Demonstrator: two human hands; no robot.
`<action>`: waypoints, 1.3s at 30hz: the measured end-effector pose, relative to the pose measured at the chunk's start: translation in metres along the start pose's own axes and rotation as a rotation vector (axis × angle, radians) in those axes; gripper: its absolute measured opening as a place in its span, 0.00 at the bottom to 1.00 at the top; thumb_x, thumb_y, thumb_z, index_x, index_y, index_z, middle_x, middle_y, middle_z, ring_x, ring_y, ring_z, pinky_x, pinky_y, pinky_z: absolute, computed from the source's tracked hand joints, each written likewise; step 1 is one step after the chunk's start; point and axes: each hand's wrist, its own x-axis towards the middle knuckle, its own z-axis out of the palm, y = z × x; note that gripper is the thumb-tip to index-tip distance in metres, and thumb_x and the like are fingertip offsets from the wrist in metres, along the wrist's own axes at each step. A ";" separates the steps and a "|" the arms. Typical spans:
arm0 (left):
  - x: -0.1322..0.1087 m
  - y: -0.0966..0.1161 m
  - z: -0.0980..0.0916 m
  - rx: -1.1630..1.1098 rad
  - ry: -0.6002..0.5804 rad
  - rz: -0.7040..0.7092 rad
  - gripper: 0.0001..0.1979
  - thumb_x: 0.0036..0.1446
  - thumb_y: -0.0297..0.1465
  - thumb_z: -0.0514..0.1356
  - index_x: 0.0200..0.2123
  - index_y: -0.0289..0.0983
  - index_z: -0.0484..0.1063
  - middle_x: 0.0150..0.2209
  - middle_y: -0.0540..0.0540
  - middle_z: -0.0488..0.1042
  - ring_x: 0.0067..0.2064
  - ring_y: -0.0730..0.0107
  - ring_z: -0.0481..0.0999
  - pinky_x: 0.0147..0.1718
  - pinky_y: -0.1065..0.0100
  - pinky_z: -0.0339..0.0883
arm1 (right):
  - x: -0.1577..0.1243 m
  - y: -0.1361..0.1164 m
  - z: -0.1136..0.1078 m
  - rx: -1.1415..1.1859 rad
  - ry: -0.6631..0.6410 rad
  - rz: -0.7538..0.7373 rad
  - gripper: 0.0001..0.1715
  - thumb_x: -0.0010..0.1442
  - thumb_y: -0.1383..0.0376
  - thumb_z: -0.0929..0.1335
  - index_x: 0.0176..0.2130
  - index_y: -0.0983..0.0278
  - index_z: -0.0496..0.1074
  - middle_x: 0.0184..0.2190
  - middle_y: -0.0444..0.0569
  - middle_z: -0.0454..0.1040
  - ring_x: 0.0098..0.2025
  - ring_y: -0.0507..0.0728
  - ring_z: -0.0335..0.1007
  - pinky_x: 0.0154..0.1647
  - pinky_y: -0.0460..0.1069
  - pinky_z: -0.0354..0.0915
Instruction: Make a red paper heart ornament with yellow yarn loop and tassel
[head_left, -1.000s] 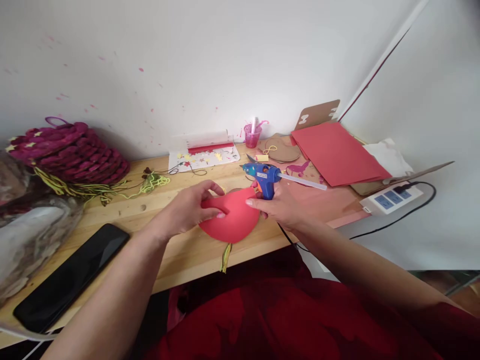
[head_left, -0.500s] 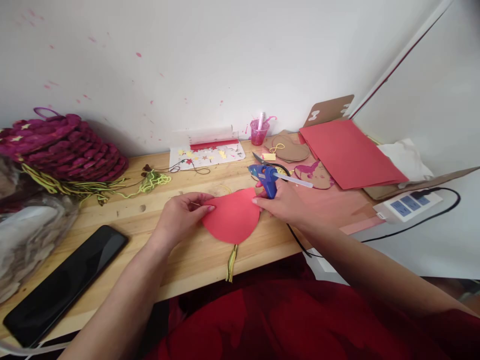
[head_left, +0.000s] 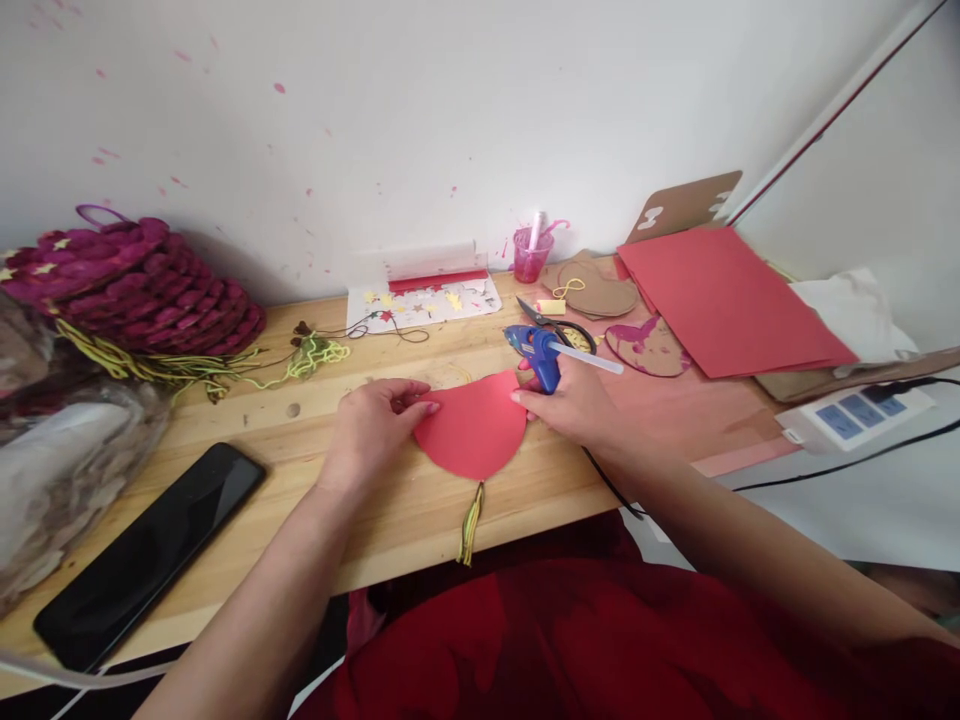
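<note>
A red paper heart-like cutout lies flat on the wooden desk, with a yellow-green yarn tassel sticking out below it over the desk edge. My left hand presses on the cutout's left edge, fingers curled and pinching there. My right hand is closed round the handle of a blue hot glue gun, whose nozzle points left above the cutout; one fingertip touches the cutout's right edge. A clear glue stick juts from the gun's back.
A black phone lies at the front left. Purple decorated pieces with yellow yarn are piled at the far left. Red paper sheets, cardboard shapes, scissors, a pink cup and a power strip are on the right.
The red cutout was lifted and curved in my left hand; now it lies flat on the desk with both hands lowered onto its edges. The glue gun stays in my right hand.
</note>
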 end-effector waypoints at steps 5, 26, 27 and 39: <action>0.001 0.000 0.002 0.010 0.003 -0.009 0.13 0.51 0.38 0.69 0.41 0.41 0.84 0.28 0.49 0.80 0.31 0.66 0.76 0.36 0.64 0.70 | 0.002 -0.001 0.002 0.062 -0.009 0.050 0.21 0.49 0.66 0.75 0.43 0.60 0.69 0.32 0.47 0.78 0.30 0.59 0.77 0.32 0.56 0.75; 0.006 0.003 0.000 0.077 -0.030 -0.016 0.09 0.54 0.38 0.66 0.36 0.41 0.81 0.29 0.50 0.80 0.31 0.66 0.75 0.34 0.66 0.66 | 0.007 0.007 0.008 0.029 0.005 0.024 0.20 0.50 0.68 0.75 0.44 0.61 0.71 0.32 0.45 0.78 0.26 0.54 0.76 0.25 0.50 0.76; 0.006 0.003 0.000 0.084 -0.025 -0.015 0.09 0.54 0.38 0.66 0.36 0.41 0.81 0.29 0.50 0.80 0.31 0.66 0.76 0.35 0.66 0.66 | 0.007 0.007 0.008 0.025 0.011 0.033 0.20 0.50 0.68 0.75 0.44 0.61 0.71 0.32 0.45 0.77 0.26 0.54 0.76 0.24 0.50 0.76; 0.005 0.002 0.001 0.084 -0.012 -0.028 0.12 0.51 0.42 0.66 0.36 0.42 0.81 0.28 0.50 0.79 0.29 0.67 0.74 0.32 0.67 0.65 | 0.005 -0.002 0.008 0.059 0.003 0.063 0.21 0.52 0.73 0.74 0.45 0.62 0.71 0.36 0.45 0.78 0.24 0.51 0.75 0.18 0.46 0.74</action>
